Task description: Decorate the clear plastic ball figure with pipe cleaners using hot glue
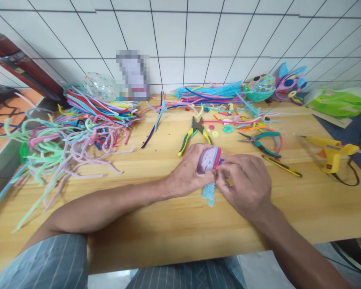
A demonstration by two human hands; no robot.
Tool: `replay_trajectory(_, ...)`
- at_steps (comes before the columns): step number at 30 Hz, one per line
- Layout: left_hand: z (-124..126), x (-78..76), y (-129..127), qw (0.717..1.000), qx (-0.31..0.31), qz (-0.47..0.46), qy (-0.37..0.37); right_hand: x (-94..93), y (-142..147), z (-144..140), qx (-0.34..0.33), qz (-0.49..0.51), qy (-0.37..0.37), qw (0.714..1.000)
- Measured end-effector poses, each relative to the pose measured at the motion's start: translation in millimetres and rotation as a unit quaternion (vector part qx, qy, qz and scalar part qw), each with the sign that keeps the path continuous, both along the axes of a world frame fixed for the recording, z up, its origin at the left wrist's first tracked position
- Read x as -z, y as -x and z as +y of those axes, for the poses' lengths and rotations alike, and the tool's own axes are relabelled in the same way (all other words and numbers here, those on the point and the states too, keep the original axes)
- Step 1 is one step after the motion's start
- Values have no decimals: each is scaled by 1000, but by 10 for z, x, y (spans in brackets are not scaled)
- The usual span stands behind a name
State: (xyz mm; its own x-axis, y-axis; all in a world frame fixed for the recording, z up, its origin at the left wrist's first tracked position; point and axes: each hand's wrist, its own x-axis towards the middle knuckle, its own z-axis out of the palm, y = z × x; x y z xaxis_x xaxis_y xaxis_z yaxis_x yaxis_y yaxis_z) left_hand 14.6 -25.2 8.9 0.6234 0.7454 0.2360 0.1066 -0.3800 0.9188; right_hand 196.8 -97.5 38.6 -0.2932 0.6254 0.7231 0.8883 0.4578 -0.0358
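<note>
My left hand [189,170] is wrapped round a pipe-cleaner craft piece [208,159], a rounded lilac body with pink and blue bands. A light blue fuzzy part [209,194] of it sticks out below my thumb. At the right side of the piece, my right hand [246,182] has its thumb and forefinger pinched together; a tiny bit of orange shows by the fingertips, too small to name. Just beyond my left hand lie yellow-green pliers [195,134] with their handles spread. Teal needle-nose pliers [260,142] rest farther right.
Heaps of loose pipe cleaners [63,140] cover the left of the table, with a bundle [210,91] along the wall. A yellow glue gun [331,152] and a yellow cutter knife [282,166] lie right. Fish-like crafts [289,82] and a green packet [338,102] stand at the back.
</note>
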Motion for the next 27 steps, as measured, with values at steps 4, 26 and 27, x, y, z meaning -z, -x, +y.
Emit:
replay_trajectory(4, -14, -3, -1, 1000, -5, -10, 22, -29, -9, -45, -11, 0, 15, 1000)
replay_trajectory(26, -9, 38, -11, 998, -23, 7, 61, 483, -2253, 172, 312, 88, 204, 924)
replay_trajectory(27, -5, 38, -12, 998, -23, 8, 58, 525, -2267, 175, 309, 84, 207, 924)
